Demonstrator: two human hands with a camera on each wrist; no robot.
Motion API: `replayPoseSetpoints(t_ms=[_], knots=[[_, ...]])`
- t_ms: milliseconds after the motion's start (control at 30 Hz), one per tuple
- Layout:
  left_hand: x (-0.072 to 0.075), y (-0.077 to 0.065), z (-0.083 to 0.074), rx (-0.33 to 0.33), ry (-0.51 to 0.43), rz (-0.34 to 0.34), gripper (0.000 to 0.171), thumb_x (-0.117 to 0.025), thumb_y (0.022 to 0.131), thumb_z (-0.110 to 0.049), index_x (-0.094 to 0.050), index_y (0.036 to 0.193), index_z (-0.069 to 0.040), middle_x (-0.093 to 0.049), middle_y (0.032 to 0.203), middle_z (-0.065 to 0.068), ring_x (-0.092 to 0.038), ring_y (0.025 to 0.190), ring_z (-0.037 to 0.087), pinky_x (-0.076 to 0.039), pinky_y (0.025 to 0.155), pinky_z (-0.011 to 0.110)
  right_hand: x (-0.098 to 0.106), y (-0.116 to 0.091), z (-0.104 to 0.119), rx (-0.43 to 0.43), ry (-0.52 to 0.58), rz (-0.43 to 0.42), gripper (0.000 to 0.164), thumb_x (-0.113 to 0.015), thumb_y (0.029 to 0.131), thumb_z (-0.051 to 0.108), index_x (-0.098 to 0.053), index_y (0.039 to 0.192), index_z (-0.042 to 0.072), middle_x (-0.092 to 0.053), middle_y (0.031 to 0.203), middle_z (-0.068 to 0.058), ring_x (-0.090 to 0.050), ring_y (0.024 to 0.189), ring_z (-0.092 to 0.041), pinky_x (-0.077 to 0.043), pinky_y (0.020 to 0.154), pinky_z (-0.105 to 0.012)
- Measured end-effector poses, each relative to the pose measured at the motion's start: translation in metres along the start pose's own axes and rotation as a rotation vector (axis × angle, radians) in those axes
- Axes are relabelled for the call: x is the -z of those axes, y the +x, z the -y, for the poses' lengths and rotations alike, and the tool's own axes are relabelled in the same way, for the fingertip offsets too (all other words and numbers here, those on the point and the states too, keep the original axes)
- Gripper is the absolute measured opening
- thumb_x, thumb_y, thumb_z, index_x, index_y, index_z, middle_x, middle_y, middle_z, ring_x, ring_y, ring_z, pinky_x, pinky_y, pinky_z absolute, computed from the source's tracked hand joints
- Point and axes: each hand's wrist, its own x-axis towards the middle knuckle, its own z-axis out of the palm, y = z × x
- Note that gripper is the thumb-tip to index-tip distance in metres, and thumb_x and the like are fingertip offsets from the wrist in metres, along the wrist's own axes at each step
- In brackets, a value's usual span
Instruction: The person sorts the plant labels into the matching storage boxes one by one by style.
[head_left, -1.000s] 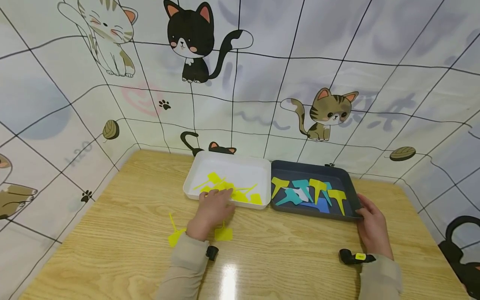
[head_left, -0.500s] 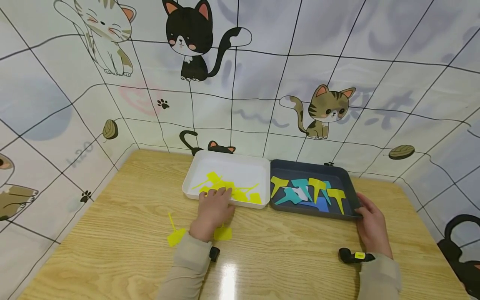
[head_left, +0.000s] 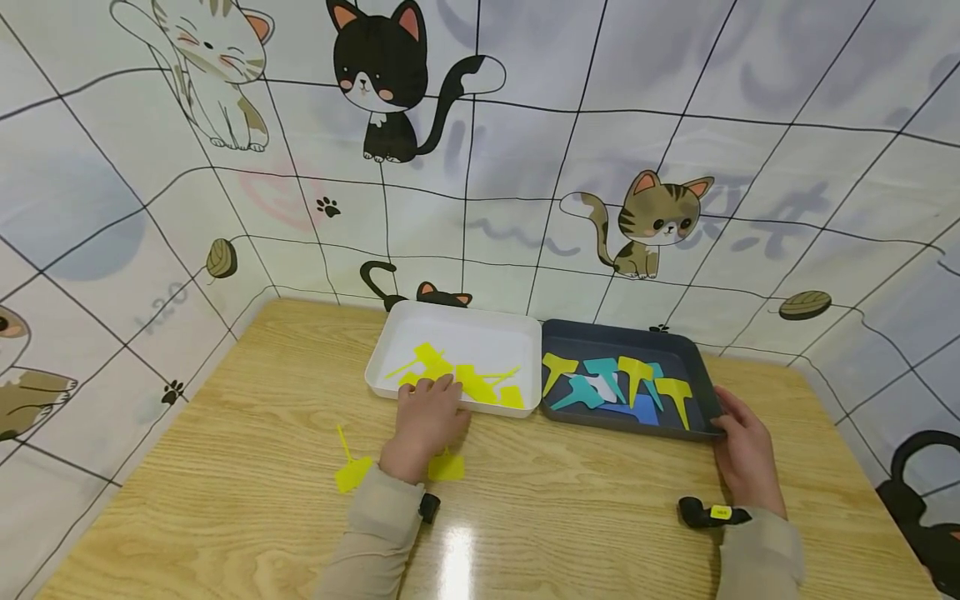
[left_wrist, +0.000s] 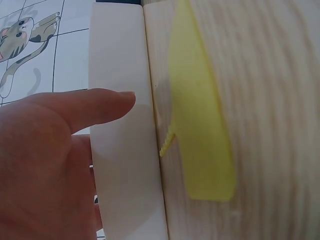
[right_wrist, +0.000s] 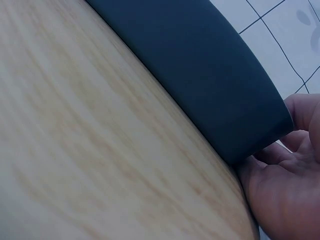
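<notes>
In the head view my left hand [head_left: 427, 421] reaches over the front rim of a white tray [head_left: 480, 321], its fingers among yellow T-shaped plant labels [head_left: 472, 385]. The left wrist view shows the thumb [left_wrist: 107, 107] extended along the outside of the tray's front wall, with the other fingers mostly hidden behind it. My right hand [head_left: 750, 458] grips the near right corner of a dark grey tray [head_left: 618, 333], thumb at the rim and fingers low at the side. That tray holds yellow labels [head_left: 675, 392], teal labels [head_left: 577, 394], a blue label [head_left: 643, 410] and a white one.
Two yellow labels lie on the wooden table [head_left: 562, 517] before the white tray: a left label [head_left: 352, 475] and a right label [head_left: 447, 467] partly under my left wrist. The trays stand side by side near a cat-print wall covering [head_left: 510, 233].
Inside the white tray, some yellow labels have shifted and spread apart by my left fingers. My left forearm has moved slightly right since the first frame; the right hand keeps its grip.
</notes>
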Motion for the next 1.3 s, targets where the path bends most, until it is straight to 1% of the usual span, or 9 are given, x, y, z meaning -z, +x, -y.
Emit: replayPoseSetpoints(t_ms=[133, 300, 433, 633, 733, 867, 967, 1133, 1300], knots=[[0.0, 0.0, 0.0, 0.003, -0.006, -0.001, 0.033, -0.05, 0.087, -0.033, -0.056, 0.115, -0.016, -0.044, 0.132, 0.002, -0.039, 0.114, 0.029, -0.024, 0.09, 0.05, 0.0, -0.001, 0.0, -0.005, 0.001, 0.006, 0.052, -0.033, 0.091, -0.003, -0.027, 0.141, 0.012, -0.017, 0.146, 0.001, -0.016, 0.13, -0.013, -0.036, 0.086, -0.01], [-0.001, 0.002, 0.0, 0.019, -0.034, -0.008, 0.03, -0.048, 0.088, -0.033, -0.059, 0.11, -0.017, -0.046, 0.129, 0.002, -0.041, 0.113, 0.029, -0.024, 0.09, 0.05, 0.0, 0.0, 0.0, -0.006, 0.005, 0.006, 0.052, -0.034, 0.091, -0.002, -0.027, 0.141, 0.013, -0.016, 0.146, 0.002, -0.016, 0.131, -0.013, -0.029, 0.097, -0.015], [0.003, 0.003, 0.001, 0.029, -0.119, -0.026, 0.034, -0.049, 0.087, -0.034, -0.058, 0.115, -0.017, -0.048, 0.127, 0.003, -0.041, 0.114, 0.029, -0.027, 0.09, 0.049, -0.001, 0.001, 0.0, -0.004, 0.004, -0.006, 0.053, -0.034, 0.091, -0.003, -0.028, 0.141, 0.013, -0.017, 0.146, 0.001, -0.017, 0.13, -0.012, -0.027, 0.099, -0.017], [0.015, 0.0, 0.007, -0.038, -0.257, -0.07, 0.036, -0.057, 0.085, -0.03, -0.059, 0.116, -0.012, -0.047, 0.128, 0.009, -0.04, 0.115, 0.033, -0.037, 0.09, 0.045, 0.0, 0.001, -0.002, -0.005, -0.01, -0.015, 0.052, -0.033, 0.091, -0.002, -0.028, 0.141, 0.013, -0.017, 0.146, 0.002, -0.017, 0.13, -0.012, -0.026, 0.099, -0.016], [0.024, -0.003, 0.011, -0.057, -0.343, -0.089, 0.03, -0.059, 0.085, -0.027, -0.061, 0.109, -0.008, -0.051, 0.12, 0.01, -0.044, 0.109, 0.03, -0.04, 0.087, 0.039, 0.0, 0.001, -0.002, 0.0, -0.012, -0.009, 0.052, -0.033, 0.091, -0.002, -0.027, 0.141, 0.012, -0.016, 0.146, 0.001, -0.017, 0.13, -0.012, -0.023, 0.101, -0.019], [0.035, -0.007, 0.017, -0.061, -0.396, -0.082, 0.024, -0.059, 0.086, -0.025, -0.062, 0.103, -0.008, -0.053, 0.103, 0.009, -0.049, 0.088, 0.022, -0.042, 0.076, 0.032, 0.0, 0.001, -0.002, 0.004, -0.012, -0.007, 0.052, -0.032, 0.091, -0.002, -0.027, 0.141, 0.011, -0.017, 0.146, 0.001, -0.017, 0.13, -0.012, -0.021, 0.102, -0.02], [0.042, -0.01, 0.022, -0.052, -0.403, -0.04, 0.019, -0.058, 0.086, -0.027, -0.062, 0.096, -0.012, -0.053, 0.093, 0.005, -0.047, 0.077, 0.017, -0.041, 0.068, 0.028, 0.0, 0.001, -0.002, 0.0, -0.016, -0.01, 0.052, -0.032, 0.091, -0.002, -0.028, 0.141, 0.012, -0.017, 0.146, 0.001, -0.017, 0.13, -0.012, -0.022, 0.102, -0.019], [0.051, -0.018, 0.028, -0.037, -0.421, 0.101, 0.012, -0.059, 0.085, -0.027, -0.061, 0.086, -0.015, -0.054, 0.08, -0.004, -0.048, 0.072, 0.012, -0.041, 0.066, 0.028, 0.0, 0.001, -0.002, -0.009, -0.027, -0.011, 0.052, -0.034, 0.092, -0.001, -0.029, 0.141, 0.015, -0.017, 0.146, 0.002, -0.017, 0.13, -0.012, -0.027, 0.098, -0.015], [0.051, -0.023, 0.029, -0.027, -0.418, 0.204, 0.013, -0.062, 0.082, -0.024, -0.061, 0.089, -0.013, -0.056, 0.08, -0.004, -0.049, 0.071, 0.012, -0.042, 0.065, 0.029, 0.001, 0.001, -0.002, -0.002, -0.023, -0.005, 0.052, -0.033, 0.092, -0.001, -0.028, 0.141, 0.014, -0.017, 0.146, 0.001, -0.017, 0.13, -0.012, -0.03, 0.094, -0.012]])
